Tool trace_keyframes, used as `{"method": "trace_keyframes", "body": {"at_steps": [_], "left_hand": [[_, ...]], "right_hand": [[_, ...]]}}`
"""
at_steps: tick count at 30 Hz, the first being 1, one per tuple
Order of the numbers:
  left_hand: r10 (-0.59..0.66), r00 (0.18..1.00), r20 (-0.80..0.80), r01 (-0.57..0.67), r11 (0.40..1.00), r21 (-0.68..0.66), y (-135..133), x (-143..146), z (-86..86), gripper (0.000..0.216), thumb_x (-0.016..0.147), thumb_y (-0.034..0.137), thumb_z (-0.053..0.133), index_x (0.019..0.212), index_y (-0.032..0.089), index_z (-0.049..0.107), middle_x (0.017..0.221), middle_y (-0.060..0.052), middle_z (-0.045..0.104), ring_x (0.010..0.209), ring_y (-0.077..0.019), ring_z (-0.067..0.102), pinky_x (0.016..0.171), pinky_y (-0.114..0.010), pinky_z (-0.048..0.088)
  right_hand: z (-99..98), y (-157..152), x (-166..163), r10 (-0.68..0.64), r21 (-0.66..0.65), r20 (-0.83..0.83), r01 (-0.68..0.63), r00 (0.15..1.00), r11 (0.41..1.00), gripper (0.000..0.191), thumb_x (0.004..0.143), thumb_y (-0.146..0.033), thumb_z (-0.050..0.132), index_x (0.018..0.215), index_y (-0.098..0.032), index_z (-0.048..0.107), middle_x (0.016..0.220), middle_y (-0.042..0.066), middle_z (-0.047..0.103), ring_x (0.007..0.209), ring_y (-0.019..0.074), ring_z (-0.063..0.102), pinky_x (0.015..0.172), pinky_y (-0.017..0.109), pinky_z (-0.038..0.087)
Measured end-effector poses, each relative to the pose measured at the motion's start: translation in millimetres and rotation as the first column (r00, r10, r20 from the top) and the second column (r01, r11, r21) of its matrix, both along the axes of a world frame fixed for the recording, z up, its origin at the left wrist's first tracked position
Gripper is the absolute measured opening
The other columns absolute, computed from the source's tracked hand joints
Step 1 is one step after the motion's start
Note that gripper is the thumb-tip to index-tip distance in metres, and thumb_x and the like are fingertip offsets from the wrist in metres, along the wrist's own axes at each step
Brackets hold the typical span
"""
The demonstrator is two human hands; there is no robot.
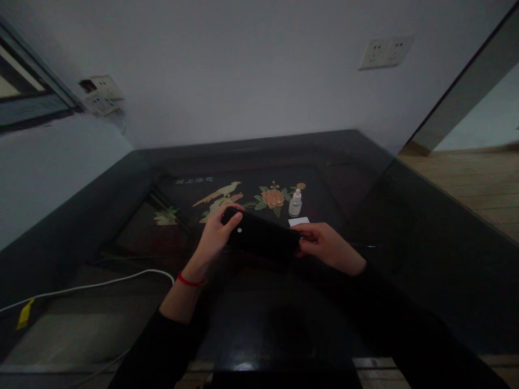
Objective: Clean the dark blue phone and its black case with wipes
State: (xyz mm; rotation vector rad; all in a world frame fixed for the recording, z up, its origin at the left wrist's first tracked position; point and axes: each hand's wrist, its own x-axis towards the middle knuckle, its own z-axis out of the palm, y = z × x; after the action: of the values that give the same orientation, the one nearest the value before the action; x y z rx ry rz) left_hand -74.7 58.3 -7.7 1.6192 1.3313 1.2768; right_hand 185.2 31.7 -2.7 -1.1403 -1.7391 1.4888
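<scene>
A black smartphone [263,236] is held sideways over the dark table, its screen dark but for a small round fingerprint mark near the left end. My left hand [219,227] grips the phone's left end, thumb on the front and fingers behind. At the other end, my right hand [324,244] pinches the phone's right edge; part of its fingers is hidden. Just beyond the right hand lies a small white card or paper [299,221], partly covered. Behind it stands a small clear dropper bottle [295,204] with a white top.
The glossy black table [259,324] bears a painted bird and flower. A white cable [109,282] with a yellow tag [25,314] runs across its left side. The wall [243,70] rises behind, with sockets [385,51] at right and more sockets [103,96] at left.
</scene>
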Motion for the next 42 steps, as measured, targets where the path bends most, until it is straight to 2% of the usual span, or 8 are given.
{"method": "trace_keyframes", "body": {"at_steps": [9,18,24,28,32,36,39,42], "left_hand": [[-0.014,0.999,0.047,0.016,0.999,-0.045,2,-2,-3.9,0.022,0.078,0.040,0.064,0.090,0.021,0.065,0.085,-0.001,0.062,0.074,-0.0151,0.055,0.064,-0.025,0.041],[-0.019,1.000,0.018,0.020,1.000,-0.022,3,-7,-4.3,0.026,0.078,0.042,0.064,0.092,0.019,0.065,0.087,-0.002,0.062,0.076,-0.0162,0.056,0.066,-0.025,0.042],[-0.049,0.999,-0.003,0.049,0.998,-0.050,3,-6,-5.1,0.029,0.079,0.044,0.062,0.093,0.019,0.063,0.090,-0.002,0.062,0.083,-0.0178,0.056,0.070,-0.026,0.042],[-0.060,0.996,0.073,0.067,0.993,-0.097,1,-4,-2.0,0.030,0.076,0.044,0.064,0.091,0.018,0.062,0.087,-0.001,0.060,0.077,-0.0160,0.054,0.067,-0.025,0.041],[-0.056,0.977,0.205,0.087,0.985,-0.147,-2,-2,2.6,0.031,0.072,0.046,0.067,0.087,0.019,0.061,0.080,-0.001,0.057,0.069,-0.0140,0.050,0.060,-0.023,0.038],[-0.050,0.958,0.284,0.108,0.975,-0.193,-3,-1,5.2,0.034,0.069,0.047,0.071,0.086,0.019,0.062,0.075,0.001,0.056,0.065,-0.0125,0.048,0.056,-0.021,0.037],[0.027,0.925,0.380,0.079,0.962,-0.262,-3,4,4.4,0.037,0.066,0.046,0.075,0.088,0.019,0.062,0.076,0.002,0.057,0.065,-0.0114,0.049,0.055,-0.020,0.037],[0.127,0.870,0.477,0.040,0.946,-0.323,-5,14,1.4,0.043,0.066,0.047,0.075,0.095,0.020,0.060,0.080,0.002,0.060,0.067,-0.0122,0.053,0.058,-0.022,0.042]], "right_hand": [[3.6,-6,-4,-0.045,-0.042,0.000,0.045,0.999,0.998,0.036,0.070,-0.014,0.054,0.103,-0.016,0.069,0.085,0.003,0.071,0.069,0.0164,0.068,0.065,0.030,0.060],[6.3,-10,-8,-0.066,0.003,0.022,0.066,0.998,0.998,0.034,0.074,-0.014,0.055,0.106,-0.016,0.068,0.089,0.005,0.068,0.069,0.0151,0.065,0.065,0.031,0.060],[11.0,-15,-8,-0.060,-0.035,0.038,0.061,0.997,0.998,0.037,0.073,-0.012,0.053,0.109,-0.016,0.064,0.089,0.004,0.066,0.075,0.0163,0.065,0.064,0.030,0.060],[14.0,-17,-10,-0.021,-0.041,0.016,0.022,1.000,0.999,0.036,0.073,-0.011,0.051,0.107,-0.016,0.063,0.090,0.004,0.067,0.077,0.0165,0.065,0.065,0.029,0.059],[17.6,-17,-7,-0.023,0.045,0.034,0.021,0.999,0.999,0.028,0.073,-0.009,0.052,0.097,-0.016,0.065,0.086,0.003,0.068,0.081,0.0181,0.066,0.073,0.032,0.057],[17.0,-15,-3,0.068,-0.091,-0.099,-0.077,0.993,0.993,0.028,0.075,-0.019,0.057,0.102,-0.019,0.066,0.091,0.003,0.067,0.081,0.0187,0.067,0.069,0.034,0.059],[11.9,-7,1,-0.043,-0.084,-0.149,0.031,0.988,0.996,0.029,0.078,-0.028,0.060,0.105,-0.019,0.066,0.087,0.004,0.068,0.079,0.0190,0.067,0.071,0.037,0.059],[5.4,1,5,-0.248,0.040,-0.194,0.260,0.949,0.965,0.033,0.080,-0.035,0.062,0.108,-0.018,0.065,0.087,0.005,0.068,0.077,0.0185,0.066,0.068,0.036,0.060]]}}
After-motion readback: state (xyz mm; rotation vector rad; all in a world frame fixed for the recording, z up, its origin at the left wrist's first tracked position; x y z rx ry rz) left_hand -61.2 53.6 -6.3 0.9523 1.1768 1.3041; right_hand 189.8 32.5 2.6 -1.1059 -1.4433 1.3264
